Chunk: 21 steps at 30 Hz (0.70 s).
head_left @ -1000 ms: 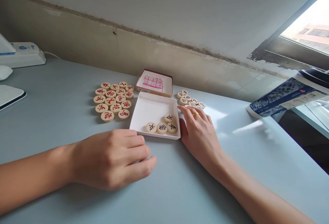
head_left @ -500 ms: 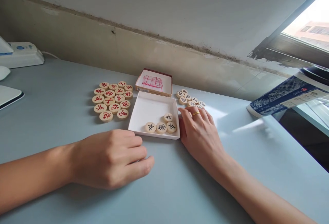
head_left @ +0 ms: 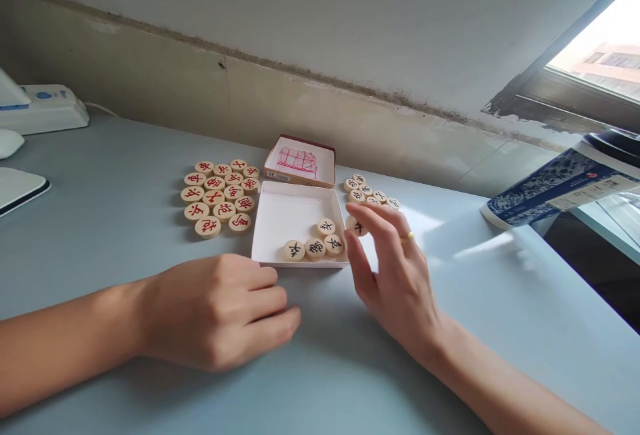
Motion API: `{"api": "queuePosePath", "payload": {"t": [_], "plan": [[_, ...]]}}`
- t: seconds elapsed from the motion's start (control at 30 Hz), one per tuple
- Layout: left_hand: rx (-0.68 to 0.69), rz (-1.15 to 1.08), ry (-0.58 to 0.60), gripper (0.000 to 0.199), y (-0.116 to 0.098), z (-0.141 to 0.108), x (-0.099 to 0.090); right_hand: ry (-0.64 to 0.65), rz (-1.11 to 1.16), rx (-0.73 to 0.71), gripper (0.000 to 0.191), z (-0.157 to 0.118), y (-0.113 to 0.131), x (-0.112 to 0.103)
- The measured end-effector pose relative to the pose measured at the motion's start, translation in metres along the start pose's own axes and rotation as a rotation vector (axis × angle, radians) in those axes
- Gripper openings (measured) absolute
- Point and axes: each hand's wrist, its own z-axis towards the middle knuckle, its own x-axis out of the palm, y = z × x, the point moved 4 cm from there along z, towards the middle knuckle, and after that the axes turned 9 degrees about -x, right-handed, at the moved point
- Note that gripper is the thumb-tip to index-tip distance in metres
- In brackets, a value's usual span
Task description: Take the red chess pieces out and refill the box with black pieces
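Observation:
Between the thumb and forefinger of my right hand (head_left: 395, 268) is a round xiangqi piece with a black character (head_left: 357, 226), at the right wall of the white box (head_left: 280, 215). Several black-marked xiangqi pieces (head_left: 315, 248) lie inside the box, along its front and right side. My left hand (head_left: 225, 312) rests at the box's front left corner, back upward and fingers curled; its thumb and anything in its grip are hidden. Beyond my right fingers lie more black-marked pieces (head_left: 367, 190), partly covered by the hand.
Red-marked xiangqi pieces (head_left: 215, 198) are grouped left of the box. The upturned box lid (head_left: 300, 160) with a pink drawing sits behind it. A blue and white cup (head_left: 550, 185) leans at the right. White devices (head_left: 45, 108) stand at the far left, and a wall closes off the back.
My right hand has lifted and turned, bringing a black-marked piece into view between thumb and forefinger beside the box. My left hand has stayed nearly still.

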Motion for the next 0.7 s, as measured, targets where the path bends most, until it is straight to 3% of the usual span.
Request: {"api": "queuePosePath", "payload": {"t": [0.1, 0.2, 0.47, 0.7], "plan": [[-0.034, 0.0, -0.018, 0.029, 0.001, 0.0, 0.001, -0.068, 0.367, -0.143, 0.032, 0.002, 0.016, -0.006], [-0.054, -0.01, -0.029, 0.032, 0.002, -0.001, 0.002, 0.028, 0.58, -0.264, 0.007, 0.001, 0.029, -0.003], [-0.116, 0.023, -0.075, 0.028, 0.005, -0.002, 0.001, 0.216, 0.671, -0.06, 0.016, -0.005, 0.024, 0.013], [-0.125, -0.013, -0.053, 0.029, 0.006, -0.003, 0.001, 0.234, 0.766, -0.176, 0.017, -0.001, 0.03, 0.01]]}}
